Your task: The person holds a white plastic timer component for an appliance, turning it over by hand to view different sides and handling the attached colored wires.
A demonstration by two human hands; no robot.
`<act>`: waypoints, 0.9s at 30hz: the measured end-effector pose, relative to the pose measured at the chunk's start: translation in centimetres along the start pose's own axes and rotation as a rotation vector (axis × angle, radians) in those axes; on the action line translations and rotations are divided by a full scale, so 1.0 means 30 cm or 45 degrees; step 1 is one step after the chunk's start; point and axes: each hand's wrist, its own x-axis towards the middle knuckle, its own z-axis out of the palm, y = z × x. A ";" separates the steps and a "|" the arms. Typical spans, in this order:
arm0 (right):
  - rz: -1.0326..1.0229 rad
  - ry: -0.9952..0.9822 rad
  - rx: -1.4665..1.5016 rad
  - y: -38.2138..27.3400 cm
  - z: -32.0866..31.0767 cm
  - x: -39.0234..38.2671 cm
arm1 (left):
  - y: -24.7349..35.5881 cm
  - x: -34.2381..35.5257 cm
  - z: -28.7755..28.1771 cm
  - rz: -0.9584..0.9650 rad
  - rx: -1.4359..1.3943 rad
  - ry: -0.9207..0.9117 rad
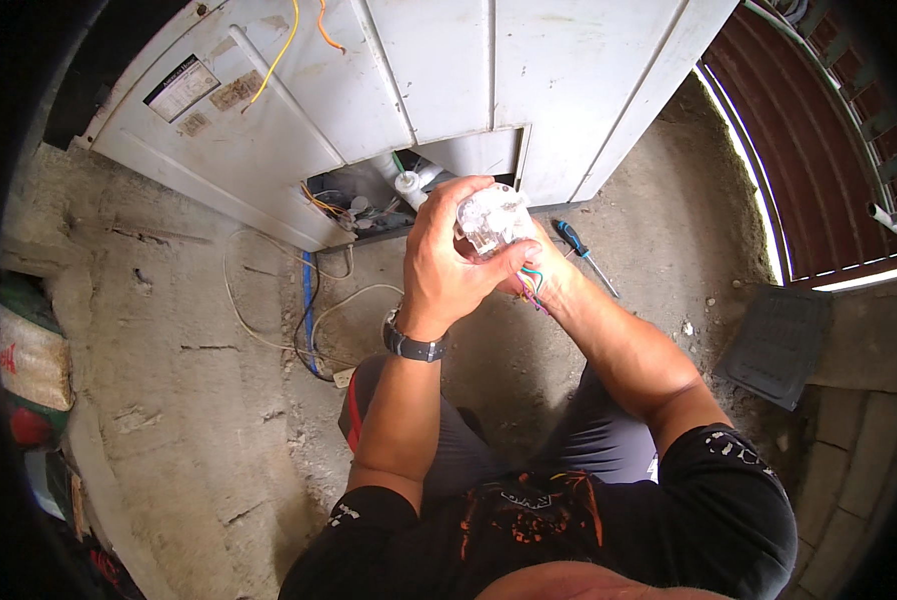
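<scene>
A clear plastic-cased part (493, 218), which looks like a washing machine timer, is held up before the white appliance. My left hand (437, 255) is closed round its left side, fingers over the top and thumb along the near edge. My right hand (547, 268) holds it from beneath and the right; its fingers are mostly hidden behind the part and my left thumb. Thin coloured wires (533, 285) hang from the part beside my right wrist. Past my hands, a cut-out opening (369, 190) in the appliance panel (439, 70) shows white pipes (409, 186) and loose wiring.
A blue-handled screwdriver (572, 238) lies on the concrete floor right of my hands. Pale and blue cables (310, 310) run along the floor at left. A dark plastic panel (777, 340) lies at right. Yellow and orange wires (287, 50) hang over the appliance. A sack (34, 355) stands far left.
</scene>
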 end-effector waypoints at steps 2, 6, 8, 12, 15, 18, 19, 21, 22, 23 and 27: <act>-0.009 -0.043 0.001 0.000 0.018 -0.003 | -0.006 0.001 -0.006 0.004 0.026 0.009; -0.020 -0.031 0.001 -0.002 0.016 0.000 | -0.010 0.003 -0.003 0.005 -0.001 0.027; -0.032 -0.029 0.004 0.002 0.014 0.004 | -0.018 0.001 -0.004 -0.006 0.005 0.025; -0.011 -0.008 0.030 0.003 0.001 0.016 | -0.029 -0.004 0.004 -0.037 -0.016 0.048; -0.089 -0.022 -0.056 0.007 0.015 0.002 | -0.033 -0.007 0.015 -0.025 -0.014 0.072; 0.003 -0.061 0.016 -0.006 -0.014 0.014 | -0.031 -0.004 0.031 -0.006 -0.007 0.081; 0.020 -0.068 0.035 -0.012 -0.018 0.016 | -0.029 -0.005 0.036 -0.019 -0.004 0.088; -0.012 -0.118 0.009 -0.011 -0.018 0.008 | -0.022 -0.008 0.050 -0.044 0.000 0.102; -0.059 -0.174 -0.023 -0.011 -0.009 0.001 | -0.021 -0.010 0.055 -0.057 -0.013 0.107; -0.122 -0.235 -0.076 -0.010 0.002 -0.014 | -0.022 -0.014 0.060 -0.069 -0.025 0.113; -0.270 -0.387 -0.175 -0.014 0.029 -0.041 | -0.024 -0.021 0.074 -0.054 -0.034 0.130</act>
